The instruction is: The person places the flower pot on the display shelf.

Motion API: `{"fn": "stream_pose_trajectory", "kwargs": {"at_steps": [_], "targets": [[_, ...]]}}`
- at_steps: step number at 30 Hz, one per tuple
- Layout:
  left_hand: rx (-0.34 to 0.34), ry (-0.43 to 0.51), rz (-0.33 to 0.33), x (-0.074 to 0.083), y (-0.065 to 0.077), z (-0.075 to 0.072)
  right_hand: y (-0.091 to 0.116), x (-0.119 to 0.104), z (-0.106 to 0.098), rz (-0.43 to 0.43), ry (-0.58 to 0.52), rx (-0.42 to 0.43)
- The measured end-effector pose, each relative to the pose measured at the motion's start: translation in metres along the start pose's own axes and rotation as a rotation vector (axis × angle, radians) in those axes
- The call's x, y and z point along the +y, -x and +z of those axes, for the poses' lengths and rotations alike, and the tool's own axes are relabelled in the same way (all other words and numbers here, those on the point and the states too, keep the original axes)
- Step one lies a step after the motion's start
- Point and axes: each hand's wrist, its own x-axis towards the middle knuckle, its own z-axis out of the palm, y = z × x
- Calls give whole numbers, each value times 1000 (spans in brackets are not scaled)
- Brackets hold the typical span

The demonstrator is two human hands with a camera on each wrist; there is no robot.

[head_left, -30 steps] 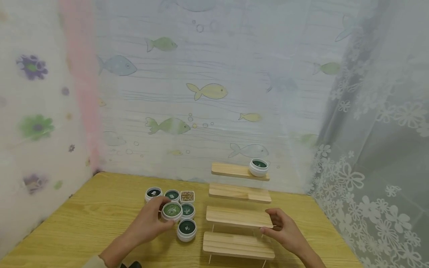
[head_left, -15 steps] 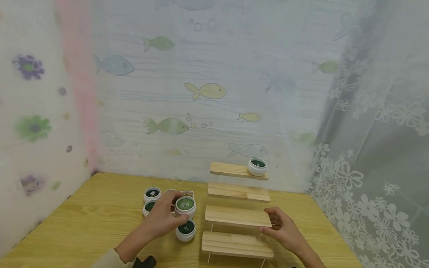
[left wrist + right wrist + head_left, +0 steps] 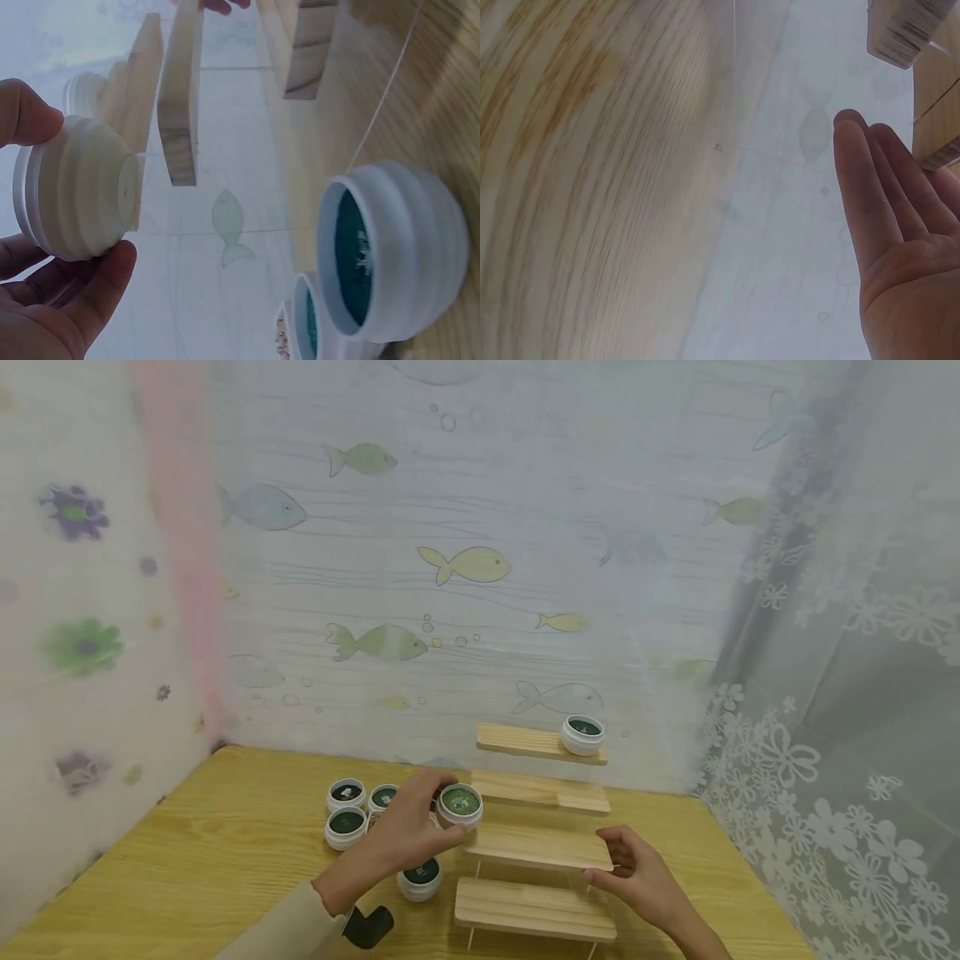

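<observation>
My left hand (image 3: 408, 827) pinches a small white ribbed bowl (image 3: 460, 806) with a green inside between thumb and fingers. It is raised at the left end of a tiered wooden display stand (image 3: 534, 908), overlapping the third board from the bottom in the head view. From the left wrist view, the bowl's side and base (image 3: 82, 187) show, fingers around it. My right hand (image 3: 641, 877) holds the right end of the stand's second board from the bottom, thumb at the front edge; its other fingers (image 3: 866, 195) stretch out straight. A dark green-filled bowl (image 3: 582, 735) sits on the top board.
On the wooden table (image 3: 225, 860), left of the stand, several similar bowls stand, among them a dark green one (image 3: 346, 827) and one nearer the front (image 3: 420, 878). A black object (image 3: 367, 927) shows by the left sleeve. A fish-patterned curtain (image 3: 465, 610) hangs behind.
My left hand has carried the green bowl rightward and up from the group of bowls to the stand's left end. My right hand has stayed on the stand.
</observation>
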Motion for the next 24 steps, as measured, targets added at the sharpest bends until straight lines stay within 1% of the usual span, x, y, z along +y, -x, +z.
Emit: {"fn": "stream_pose_trajectory", "kwargs": {"at_steps": [3,7,11,14,17,20,24], "targets": [[3,-25,35,4,-6,-1,0,1,0,-6,4,5],[0,-14,43,11,-13,-4,0,1,0,-11,-1,3],[4,-5,72,19,-25,-7,0,0,1,-3,-10,4],[11,-2,101,25,-37,-6,0,-1,1,6,-8,6],[11,21,118,30,-51,-2,0,-1,1,13,-14,6],[10,46,135,34,-66,3,0,-1,1,18,-28,3],[4,50,158,37,-88,9,0,0,1,13,-37,1]]}}
